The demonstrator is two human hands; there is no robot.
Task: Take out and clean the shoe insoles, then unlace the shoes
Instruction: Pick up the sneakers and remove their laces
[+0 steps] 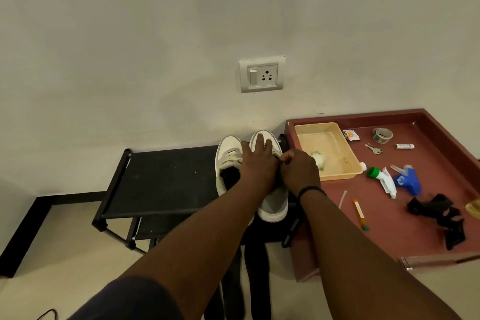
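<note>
Two white shoes stand side by side on the top shelf of a black rack (161, 179), at its right end, against the wall. Long axes run away from the person: toes toward the wall, heels toward the camera. The left shoe (228, 161) sits upright, its dark opening facing up and its laces (233, 157) in place across the tongue. The right shoe (275, 202) has a grey heel panel that overhangs the shelf's near edge; no brand mark can be read on either. The left hand (259, 163) lies flat over the right shoe's forefoot, fingers straight and spread toward the toe, pressing down. The right hand (298, 169) is curled, thumb and fingers pinching at the right shoe's lacing just beside the left hand; what exactly it pinches is hidden by the hands. A dark band (310, 189) circles the right wrist. To the right, touching the rack, is a maroon table (389, 236) with a raised rim. On it: a beige tray (304, 132) holding a small pale wad, a blue spray head (407, 180), a white tube with a green cap (381, 178), keys (374, 148), a tape roll (382, 135), an orange pen (359, 213), a black strap (439, 213). A small packet (350, 135) bears print too small to read. A socket (261, 74) is on the wall above.
</note>
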